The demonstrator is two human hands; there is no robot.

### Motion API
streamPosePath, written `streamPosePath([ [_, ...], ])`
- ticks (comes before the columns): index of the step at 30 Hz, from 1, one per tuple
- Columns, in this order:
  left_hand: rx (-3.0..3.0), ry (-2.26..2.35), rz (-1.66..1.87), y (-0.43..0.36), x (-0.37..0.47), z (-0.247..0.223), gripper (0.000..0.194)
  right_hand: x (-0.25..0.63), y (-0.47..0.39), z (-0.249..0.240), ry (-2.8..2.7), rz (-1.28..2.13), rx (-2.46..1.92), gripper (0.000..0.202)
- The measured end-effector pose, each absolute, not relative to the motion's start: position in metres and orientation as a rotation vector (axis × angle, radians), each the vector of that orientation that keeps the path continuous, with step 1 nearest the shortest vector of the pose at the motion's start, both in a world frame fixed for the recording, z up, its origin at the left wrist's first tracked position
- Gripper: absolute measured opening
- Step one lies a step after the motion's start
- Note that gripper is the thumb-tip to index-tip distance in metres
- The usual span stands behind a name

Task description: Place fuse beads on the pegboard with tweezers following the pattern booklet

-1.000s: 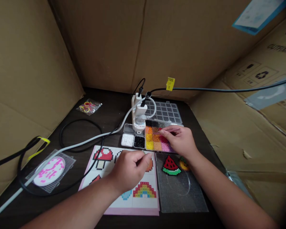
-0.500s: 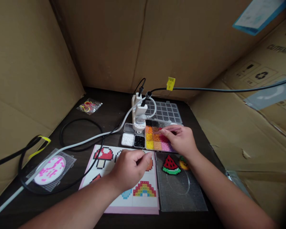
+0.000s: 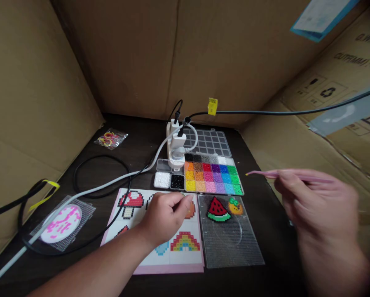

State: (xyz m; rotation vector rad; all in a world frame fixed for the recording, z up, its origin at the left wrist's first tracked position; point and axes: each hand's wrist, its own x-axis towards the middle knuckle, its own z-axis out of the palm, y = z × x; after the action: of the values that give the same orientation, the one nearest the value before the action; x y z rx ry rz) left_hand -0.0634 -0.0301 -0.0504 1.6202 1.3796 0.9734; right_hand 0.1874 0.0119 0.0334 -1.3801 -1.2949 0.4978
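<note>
My right hand (image 3: 321,206) is raised at the right, pinching pink tweezers (image 3: 267,173) whose tip points left. A tiny yellow bead (image 3: 246,174) shows at that tip. My left hand (image 3: 166,214) is closed, thumb pressed to the curled fingers, over the pattern sheet (image 3: 185,262); whether anything is inside is hidden. Beside the sheet lies a clear pegboard (image 3: 231,247) bearing a watermelon slice of beads (image 3: 217,210) and a round orange-yellow bead figure with green leaves (image 3: 235,207). Behind it, the open bead box (image 3: 216,177) shows many colours in compartments.
A white power strip (image 3: 175,161) with plugs and cables stands behind small boxes of white beads (image 3: 162,180) and black beads (image 3: 176,181). At left, a white cable (image 3: 120,176) crosses a pegboard holding a pink-spotted white oval (image 3: 64,222). Cardboard walls (image 3: 135,62) enclose the table.
My right hand with the tweezers has moved from over the bead box out to the right and nearer the camera. My left hand stays on the sheet; the view has shifted slightly.
</note>
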Motion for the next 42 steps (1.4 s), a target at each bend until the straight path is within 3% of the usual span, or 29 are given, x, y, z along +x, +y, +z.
streamPosePath([
  [12,1.68,1.523,0.927,-0.031,-0.063,-0.043,0.046,0.233,-0.036,-0.043,-0.947,0.886,-1.4,0.016],
  [42,1.716,1.539,0.927,-0.032,-0.064,-0.043,0.045,0.236,-0.039,-0.055,-1.15,0.788,-1.57,0.021],
])
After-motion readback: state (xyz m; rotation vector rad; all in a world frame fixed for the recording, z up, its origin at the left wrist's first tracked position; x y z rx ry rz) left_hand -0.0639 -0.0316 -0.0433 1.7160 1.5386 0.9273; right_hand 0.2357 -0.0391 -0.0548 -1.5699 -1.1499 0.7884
